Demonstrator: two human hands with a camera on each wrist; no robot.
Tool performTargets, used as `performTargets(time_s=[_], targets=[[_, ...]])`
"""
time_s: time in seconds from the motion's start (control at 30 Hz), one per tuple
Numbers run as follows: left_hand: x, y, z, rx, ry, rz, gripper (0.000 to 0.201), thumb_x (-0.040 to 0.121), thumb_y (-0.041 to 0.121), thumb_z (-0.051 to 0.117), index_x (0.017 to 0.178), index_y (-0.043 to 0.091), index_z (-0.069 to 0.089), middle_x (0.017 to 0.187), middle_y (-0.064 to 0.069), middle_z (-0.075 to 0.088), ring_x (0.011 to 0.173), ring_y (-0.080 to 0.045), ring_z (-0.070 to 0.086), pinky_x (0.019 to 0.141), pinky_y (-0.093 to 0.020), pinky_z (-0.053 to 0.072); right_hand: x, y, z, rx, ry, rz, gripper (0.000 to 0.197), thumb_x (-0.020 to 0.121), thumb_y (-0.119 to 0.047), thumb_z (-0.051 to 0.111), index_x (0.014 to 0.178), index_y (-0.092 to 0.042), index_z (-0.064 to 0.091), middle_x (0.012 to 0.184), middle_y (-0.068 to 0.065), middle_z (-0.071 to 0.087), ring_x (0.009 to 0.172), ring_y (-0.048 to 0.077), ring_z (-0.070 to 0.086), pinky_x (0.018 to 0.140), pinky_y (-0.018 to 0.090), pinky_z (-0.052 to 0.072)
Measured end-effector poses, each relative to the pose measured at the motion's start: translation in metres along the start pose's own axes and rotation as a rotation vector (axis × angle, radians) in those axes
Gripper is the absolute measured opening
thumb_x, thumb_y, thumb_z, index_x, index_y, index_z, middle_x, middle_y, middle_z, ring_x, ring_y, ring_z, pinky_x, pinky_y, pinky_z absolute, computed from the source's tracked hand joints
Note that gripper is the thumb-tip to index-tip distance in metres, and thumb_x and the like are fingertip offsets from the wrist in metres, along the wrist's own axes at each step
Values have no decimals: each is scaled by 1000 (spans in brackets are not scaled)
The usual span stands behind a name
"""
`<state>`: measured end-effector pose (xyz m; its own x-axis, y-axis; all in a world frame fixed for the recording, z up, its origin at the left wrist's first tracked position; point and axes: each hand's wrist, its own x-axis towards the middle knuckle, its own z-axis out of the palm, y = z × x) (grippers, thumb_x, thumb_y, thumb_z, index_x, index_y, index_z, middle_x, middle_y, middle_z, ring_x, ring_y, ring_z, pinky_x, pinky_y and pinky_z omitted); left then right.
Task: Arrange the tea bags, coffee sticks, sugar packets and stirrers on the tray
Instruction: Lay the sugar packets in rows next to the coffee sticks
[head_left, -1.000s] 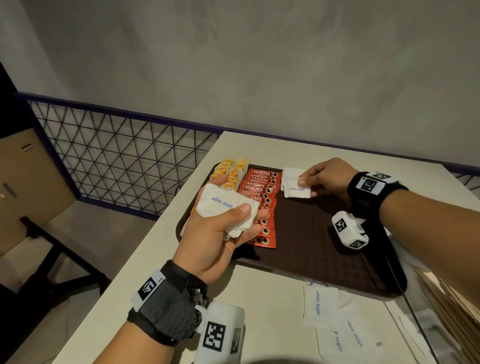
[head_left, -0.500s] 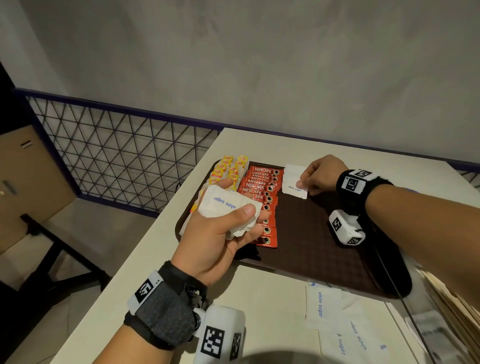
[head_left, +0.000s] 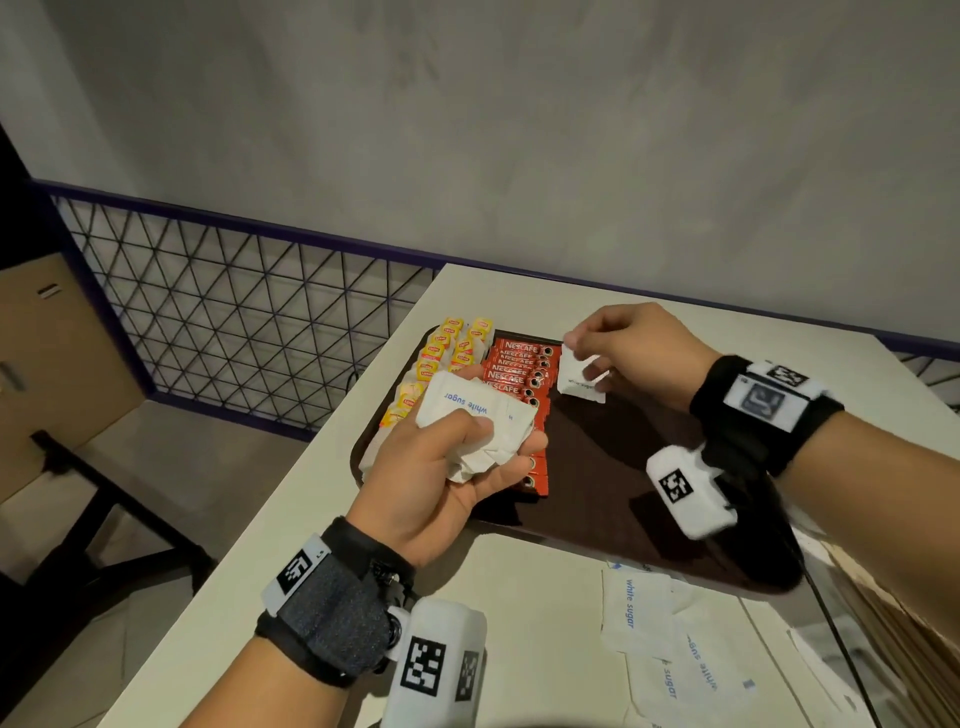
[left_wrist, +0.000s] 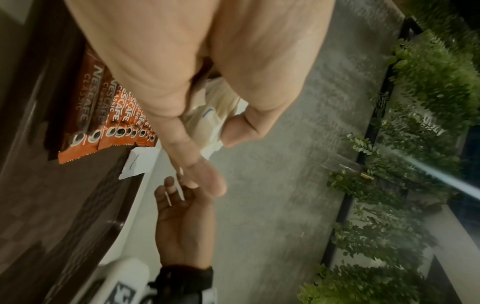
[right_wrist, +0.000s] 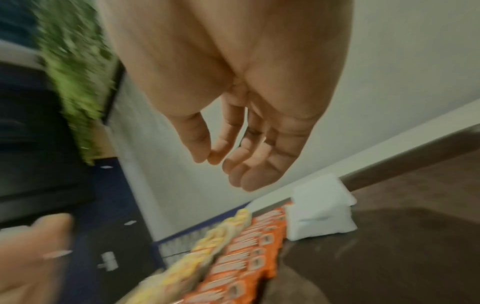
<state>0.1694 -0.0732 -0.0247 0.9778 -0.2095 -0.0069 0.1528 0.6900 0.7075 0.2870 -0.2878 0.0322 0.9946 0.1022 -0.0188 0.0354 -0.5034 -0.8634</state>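
sugar packets: light, soft paper

your left hand (head_left: 441, 483) grips a bunch of sugar packets (head_left: 470, 421) above the tray (head_left: 613, 467). your right hand (head_left: 631, 351) hangs relaxed, fingers loose and empty, over the placed packets (head_left: 579, 382) beside the coffee sticks (head_left: 519, 371). they crumple easily, so pinch one flat by its edge.

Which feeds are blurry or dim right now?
Head view: sharp, dim room, right hand shadowing the tray. Left wrist view: coffee sticks readable, plants smeared. Right wrist view: heavy motion blur; sugar packets soft.
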Motion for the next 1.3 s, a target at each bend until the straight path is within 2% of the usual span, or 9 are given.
performTargets(time_s=[0.23, 0.4, 0.6, 0.7, 0.8, 0.9, 1.03, 1.2, 1.3], targets=[[-4, -1, 5, 193, -90, -1, 45, 84, 9, 68, 129, 13, 64, 100, -21, 72, 74, -32, 72, 39, -25, 49, -95, -23, 26, 190, -261, -145, 26, 90, -17, 77, 111, -5, 71, 101, 24, 73, 78, 25, 68, 71, 34, 60], [-7, -3, 5, 289, -144, -2, 51, 84, 7, 72, 133, 10, 61, 101, -17, 71, 68, -25, 67, 37, -21, 43, -109, -22, 22, 163, -200, -158, 20, 89, -24, 77, 107, -14, 76, 92, 8, 77, 76, 23, 68, 71, 34, 59], [-5, -6, 3, 319, -134, -41, 53, 85, 12, 75, 135, 6, 58, 98, -16, 69, 66, -23, 63, 37, -19, 39, -108, -22, 19, 136, -147, -134, 15, 89, -19, 78, 98, -8, 72, 93, 10, 78, 77, 31, 73, 69, 36, 59], [-5, -5, 3, 276, -90, -45, 37, 89, 8, 73, 125, 7, 65, 94, -17, 68, 66, -23, 63, 36, -19, 38, -105, -24, 17, 260, -78, -67, 4, 95, -6, 70, 95, -3, 66, 95, 14, 78, 78, 25, 75, 61, 30, 59], [-4, -3, 2, 236, -18, -46, 24, 95, -2, 59, 107, 15, 71, 96, -20, 70, 65, -30, 65, 37, -21, 38, -101, -27, 12, 430, -59, -5, 11, 96, 3, 59, 94, -5, 66, 103, 19, 75, 95, 33, 75, 64, 32, 62], [-3, -4, 2, 225, 1, -46, 41, 91, -7, 53, 123, 17, 62, 104, -16, 72, 69, -34, 68, 40, -23, 41, -100, -31, 7, 520, -123, 45, 17, 97, 7, 53, 101, -2, 67, 102, 13, 76, 99, 33, 75, 70, 41, 65], [-4, -4, 4, 216, -9, -83, 34, 77, 5, 68, 107, 20, 64, 96, -18, 71, 75, -34, 70, 44, -26, 46, -102, -31, 9, 433, -238, 39, 28, 96, 7, 62, 119, -7, 68, 113, 16, 74, 100, 38, 75, 66, 41, 64], [-7, -1, 9, 201, -16, -127, 24, 88, 30, 74, 106, 22, 61, 97, -17, 69, 72, -31, 68, 43, -24, 44, -101, -26, 11, 275, -263, -19, 51, 81, 4, 79, 127, -12, 62, 103, 20, 77, 103, 43, 73, 97, 62, 56], [-8, -3, 9, 271, -43, -127, 26, 89, 32, 76, 109, 18, 66, 93, -18, 70, 67, -29, 67, 40, -23, 43, -101, -27, 11, 211, -298, -46, 55, 75, -5, 86, 125, -13, 63, 98, 22, 78, 99, 45, 73, 99, 58, 55]])
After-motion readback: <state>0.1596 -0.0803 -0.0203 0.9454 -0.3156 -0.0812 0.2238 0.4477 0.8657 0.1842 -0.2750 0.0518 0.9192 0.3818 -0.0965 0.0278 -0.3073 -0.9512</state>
